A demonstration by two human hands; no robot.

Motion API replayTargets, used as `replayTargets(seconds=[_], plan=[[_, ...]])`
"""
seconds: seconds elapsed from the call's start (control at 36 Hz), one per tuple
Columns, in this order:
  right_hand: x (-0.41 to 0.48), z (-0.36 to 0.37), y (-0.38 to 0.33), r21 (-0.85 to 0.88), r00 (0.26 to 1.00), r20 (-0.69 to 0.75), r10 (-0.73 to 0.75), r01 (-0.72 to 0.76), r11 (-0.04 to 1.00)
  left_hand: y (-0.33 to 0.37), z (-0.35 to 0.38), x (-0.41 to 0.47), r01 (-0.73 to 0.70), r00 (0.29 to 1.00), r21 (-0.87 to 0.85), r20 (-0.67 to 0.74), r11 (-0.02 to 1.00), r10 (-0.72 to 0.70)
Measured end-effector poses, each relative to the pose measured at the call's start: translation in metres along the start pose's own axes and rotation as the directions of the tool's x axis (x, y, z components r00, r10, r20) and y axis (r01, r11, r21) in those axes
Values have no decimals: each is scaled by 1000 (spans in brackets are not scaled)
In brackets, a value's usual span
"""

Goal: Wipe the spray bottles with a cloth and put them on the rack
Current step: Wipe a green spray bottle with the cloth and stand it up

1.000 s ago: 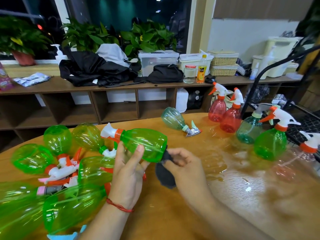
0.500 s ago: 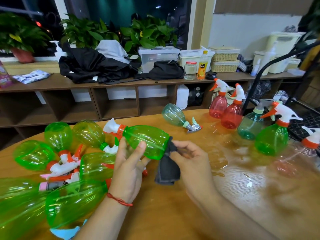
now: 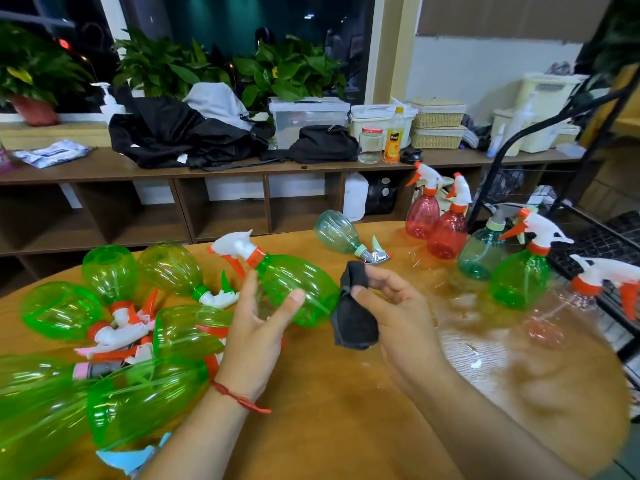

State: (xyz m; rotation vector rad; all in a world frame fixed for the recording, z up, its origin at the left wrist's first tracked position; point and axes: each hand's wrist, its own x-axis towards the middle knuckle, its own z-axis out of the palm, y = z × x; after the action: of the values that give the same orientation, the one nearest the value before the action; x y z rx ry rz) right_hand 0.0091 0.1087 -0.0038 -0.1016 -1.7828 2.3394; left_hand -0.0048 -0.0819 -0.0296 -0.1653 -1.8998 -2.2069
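Note:
My left hand point(image 3: 258, 332) holds a green spray bottle point(image 3: 298, 289) on its side above the wooden table point(image 3: 329, 410), its white and orange trigger head pointing up-left. A dark grey cloth point(image 3: 353, 320) touches the bottle's base, pinched in my right hand point(image 3: 398, 313). The black wire rack point(image 3: 588, 237) stands at the table's right edge.
Several green bottles point(image 3: 114, 327) lie heaped at the left. A pale teal bottle point(image 3: 341, 233) lies at mid-table. Two red bottles point(image 3: 436, 220), a teal one point(image 3: 483, 249) and a green one point(image 3: 521, 278) stand upright by the rack. A cluttered shelf unit point(image 3: 242, 174) runs behind.
The bottle has risen and tilted, its trigger head higher. My right hand has shifted the cloth from under the bottle's base to beside it, lifting one corner up.

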Motion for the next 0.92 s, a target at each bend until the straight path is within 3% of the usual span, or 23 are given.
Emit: replayTargets(seconds=[0.28, 0.56, 0.75, 0.92], plan=[[-31, -45, -30, -190, 997, 59, -49, 60, 980, 22, 46, -25, -102, 985, 333, 163, 937, 50], [-65, -105, -65, -210, 978, -74, -194, 175, 962, 43, 122, -53, -236, 950, 348, 281, 907, 139], [-92, -171, -82, -236, 936, -238, -258, 202, 950, 40, 186, -73, -306, 870, 384, 484, 871, 92], [-100, -216, -81, -308, 913, -311, -265, 166, 937, 16, 234, -86, -287, 876, 396, 476, 872, 71]])
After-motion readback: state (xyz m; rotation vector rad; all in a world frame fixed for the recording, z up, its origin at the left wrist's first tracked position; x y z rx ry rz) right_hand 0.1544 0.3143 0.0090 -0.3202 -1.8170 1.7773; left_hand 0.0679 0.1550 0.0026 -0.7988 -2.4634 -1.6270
